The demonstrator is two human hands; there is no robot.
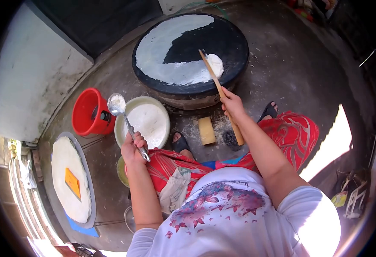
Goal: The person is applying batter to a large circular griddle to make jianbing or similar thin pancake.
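My left hand (133,149) is wrapped round the handle of a metal ladle (117,104), whose bowl carries white batter residue and is raised beside a pale basin (118,132) of white batter (150,125). My right hand (233,104) grips a long, flat wooden spreader (212,75). Its far end lies over a large round black griddle (236,40), against a thick lump of batter (215,65). A thin white layer of batter (154,45) covers the griddle's left and front in a curved band. Bare black surface shows at its middle and right.
Left of the basin stands a red bucket (81,115). Further left, a stack of thin round flatbreads (63,188) bears an orange-yellow piece (72,183). A yellow block (206,130) and a dark scrubber (232,139) lie on the floor before the griddle. A cloth (175,188) rests on my lap.
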